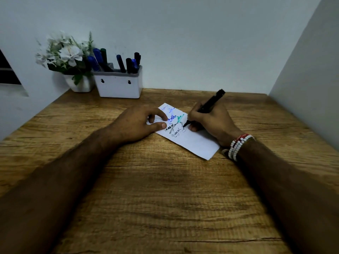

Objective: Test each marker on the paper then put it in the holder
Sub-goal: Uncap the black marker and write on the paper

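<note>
Black marker (211, 103); white paper (194, 142) with blue, green, black scribbles; white holder (119, 87); brown wood-grain tabletop (165, 189).

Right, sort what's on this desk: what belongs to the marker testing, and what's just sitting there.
In the job: black marker in the right hand, paper, left hand pressing it down, white holder, markers in it.
Just there: flower pot.
</note>
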